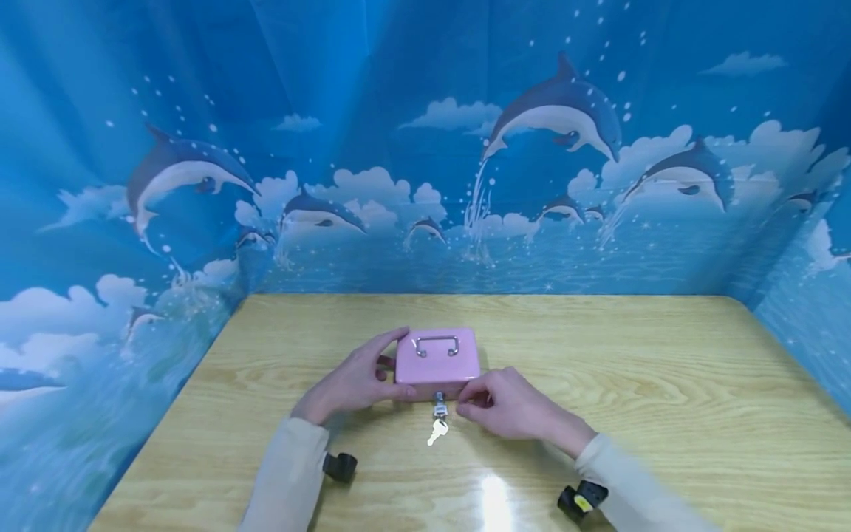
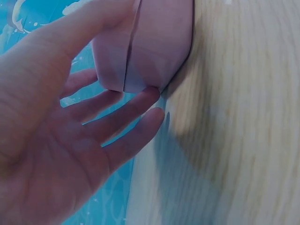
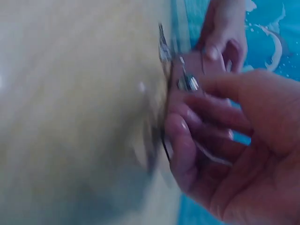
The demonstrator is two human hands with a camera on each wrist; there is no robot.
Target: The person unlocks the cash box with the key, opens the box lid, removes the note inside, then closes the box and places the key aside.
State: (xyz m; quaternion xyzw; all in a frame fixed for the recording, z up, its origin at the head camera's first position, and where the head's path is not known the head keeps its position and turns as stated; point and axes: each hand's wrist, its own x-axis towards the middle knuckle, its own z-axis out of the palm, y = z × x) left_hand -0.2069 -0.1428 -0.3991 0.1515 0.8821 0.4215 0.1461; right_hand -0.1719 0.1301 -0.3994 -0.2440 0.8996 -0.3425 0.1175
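Note:
A pink metal box (image 1: 436, 358) with a lid and a thin silver handle (image 1: 437, 339) stands on the table. My left hand (image 1: 362, 377) grips its left end, thumb along the front and fingers at the side and back; in the left wrist view the fingers (image 2: 123, 117) are spread beside the box's end. A silver lock (image 1: 440, 403) is at the middle of the front, and a key (image 1: 437, 431) hangs from it towards me. My right hand (image 1: 508, 403) is at the front right corner, fingers bent close to the lock; I cannot tell whether they hold anything.
The wood-grain table (image 1: 665, 384) extends to both sides of the box. Behind it hangs a blue curtain (image 1: 425, 236) printed with dolphins. Black wrist cameras sit on both sleeves, the left one (image 1: 340, 467) just above the tabletop.

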